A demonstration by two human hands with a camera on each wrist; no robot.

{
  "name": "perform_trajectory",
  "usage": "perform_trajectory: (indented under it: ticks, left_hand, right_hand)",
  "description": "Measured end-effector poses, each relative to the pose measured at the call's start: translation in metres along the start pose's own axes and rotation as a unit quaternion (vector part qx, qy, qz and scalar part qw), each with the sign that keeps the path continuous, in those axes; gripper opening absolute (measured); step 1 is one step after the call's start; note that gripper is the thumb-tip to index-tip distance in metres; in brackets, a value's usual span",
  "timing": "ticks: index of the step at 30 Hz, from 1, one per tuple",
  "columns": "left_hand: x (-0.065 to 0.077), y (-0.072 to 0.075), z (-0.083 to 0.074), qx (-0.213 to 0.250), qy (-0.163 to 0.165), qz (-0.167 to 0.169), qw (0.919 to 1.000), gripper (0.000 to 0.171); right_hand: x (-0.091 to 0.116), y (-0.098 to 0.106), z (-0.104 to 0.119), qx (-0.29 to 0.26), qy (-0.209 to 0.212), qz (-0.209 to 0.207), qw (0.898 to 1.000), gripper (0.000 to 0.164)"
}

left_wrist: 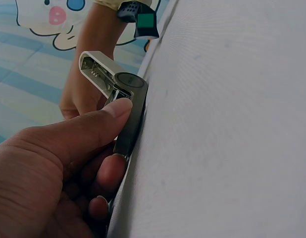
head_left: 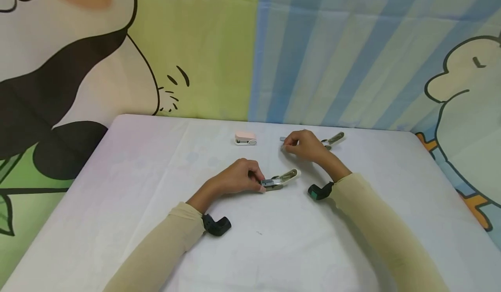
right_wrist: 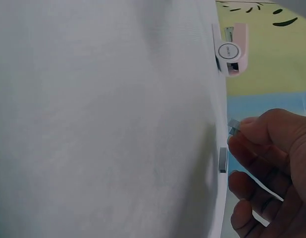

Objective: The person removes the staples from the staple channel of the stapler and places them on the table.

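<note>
My left hand (head_left: 240, 177) grips a grey and white stapler (head_left: 287, 176) low over the table, its top arm swung up. In the left wrist view the thumb presses on the stapler's body (left_wrist: 135, 106) and the fingers curl beneath it. Farther back, my right hand (head_left: 306, 145) pinches a short strip of staples (right_wrist: 233, 124) between thumb and fingertips. A second strip of staples (right_wrist: 223, 159) stands on the table just by those fingers. Another stapler (head_left: 334, 139) with its top raised lies behind the right hand, which hides part of it.
A closed pink and white stapler (head_left: 245, 138) stands near the back edge of the white-covered table (head_left: 137, 205). Behind the table hangs a printed cloth (head_left: 195, 35) with cartoon figures.
</note>
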State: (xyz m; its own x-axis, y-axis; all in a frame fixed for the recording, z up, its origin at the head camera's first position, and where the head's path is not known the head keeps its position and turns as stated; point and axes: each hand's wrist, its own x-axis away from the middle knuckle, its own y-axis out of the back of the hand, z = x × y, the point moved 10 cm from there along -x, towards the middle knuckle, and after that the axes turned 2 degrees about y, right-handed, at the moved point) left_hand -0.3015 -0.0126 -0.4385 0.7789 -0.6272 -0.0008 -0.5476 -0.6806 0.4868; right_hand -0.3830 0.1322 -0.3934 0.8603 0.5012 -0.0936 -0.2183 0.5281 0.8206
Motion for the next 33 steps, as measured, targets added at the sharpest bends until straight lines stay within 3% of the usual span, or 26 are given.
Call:
perform_trajectory:
  ticks: [20,33]
  left_hand:
    - [0.0,-0.001,-0.001,0.002,0.014,0.005,0.9999,0.016]
    - [-0.001,-0.001,0.0,-0.004,0.013,0.004,0.9999,0.016]
  right_hand:
    - [-0.008,-0.004,-0.013,0.063,-0.025,0.035,0.997,0.006]
    - [-0.003,-0.003,-0.013,0.058,-0.017,0.037,0.997,0.008]
